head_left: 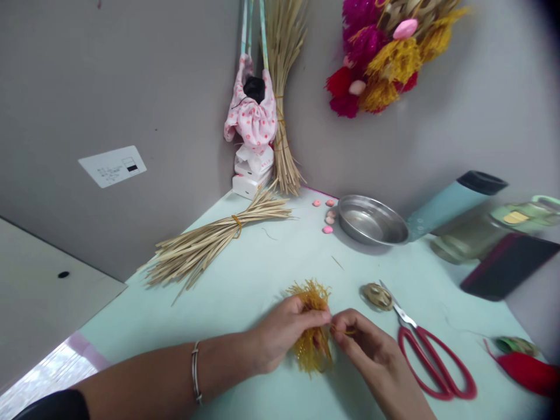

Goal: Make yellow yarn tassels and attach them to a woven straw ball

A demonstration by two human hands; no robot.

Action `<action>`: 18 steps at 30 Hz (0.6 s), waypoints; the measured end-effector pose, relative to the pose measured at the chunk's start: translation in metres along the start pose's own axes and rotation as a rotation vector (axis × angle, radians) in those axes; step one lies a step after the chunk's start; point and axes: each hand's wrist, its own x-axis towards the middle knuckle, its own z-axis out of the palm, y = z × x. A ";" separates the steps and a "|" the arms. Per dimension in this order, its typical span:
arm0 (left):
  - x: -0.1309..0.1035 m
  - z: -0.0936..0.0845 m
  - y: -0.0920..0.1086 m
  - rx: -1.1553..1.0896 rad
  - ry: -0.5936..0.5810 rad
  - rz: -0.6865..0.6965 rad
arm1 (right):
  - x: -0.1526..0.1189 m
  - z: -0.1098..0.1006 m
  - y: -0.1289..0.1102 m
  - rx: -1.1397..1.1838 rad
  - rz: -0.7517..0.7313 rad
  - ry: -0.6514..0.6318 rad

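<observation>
Low in the frame's centre, the left hand (280, 335) pinches a yellow tassel (311, 326) on the counter (245, 274); the right hand (365, 344) seemingly pinches its thread, red scissors (431, 356) just right.

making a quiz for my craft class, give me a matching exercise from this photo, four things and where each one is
Things:
1. yellow tassel
2. scissors
3. steel bowl
4. straw bundle

Places:
A. lying on the table far left
B. near the back wall, beside pink beads
C. between both hands
D. right of the right hand

Pairs: 1-C, 2-D, 3-B, 4-A
</observation>
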 end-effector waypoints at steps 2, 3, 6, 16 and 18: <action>0.000 0.000 -0.001 0.000 0.012 -0.001 | 0.001 -0.002 0.002 -0.032 0.005 -0.042; 0.000 0.000 -0.002 0.012 0.007 -0.002 | 0.001 -0.002 0.003 -0.037 0.012 -0.053; 0.001 -0.001 -0.004 0.068 -0.023 -0.003 | 0.000 -0.002 0.003 0.008 0.037 -0.047; 0.001 -0.001 -0.001 -0.053 -0.034 -0.008 | 0.001 -0.001 0.006 -0.024 0.036 -0.067; 0.000 0.000 0.000 -0.071 -0.027 0.001 | 0.001 -0.001 0.006 0.003 0.036 -0.066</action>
